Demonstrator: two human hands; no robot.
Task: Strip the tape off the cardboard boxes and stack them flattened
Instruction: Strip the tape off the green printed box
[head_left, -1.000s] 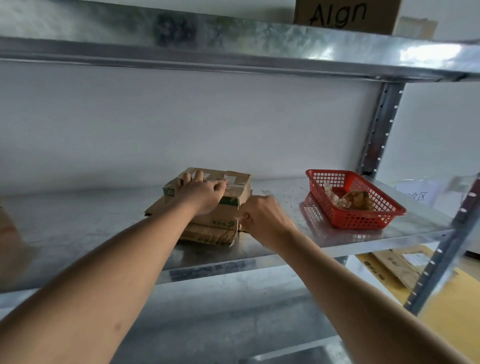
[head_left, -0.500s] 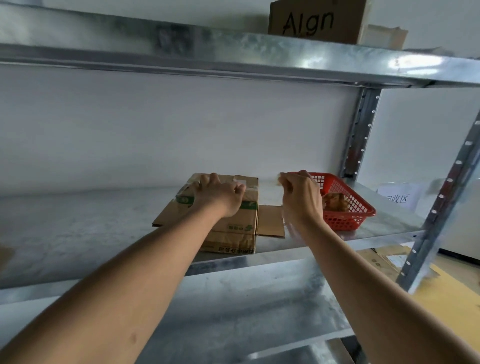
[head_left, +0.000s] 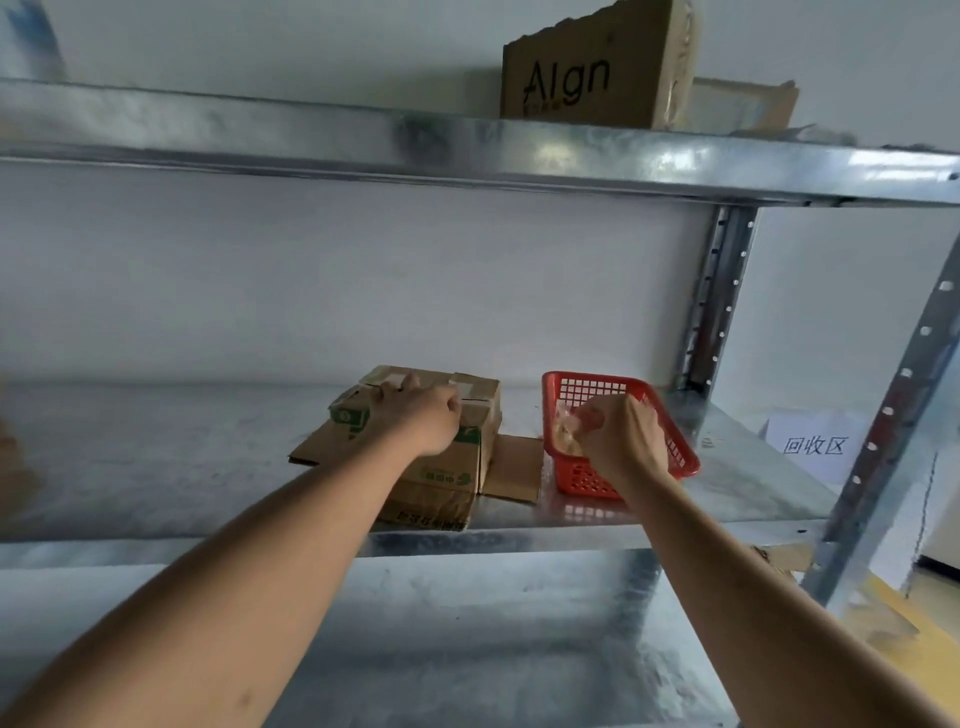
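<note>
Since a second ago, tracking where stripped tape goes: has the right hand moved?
Yes. The right hand left the cardboard stack and moved right, now over the red basket, fingers pinched.

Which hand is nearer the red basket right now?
Right. The right hand is over the red basket, fingers curled around crumpled tape; the left hand rests on the flattened cardboard stack beside it.
</note>
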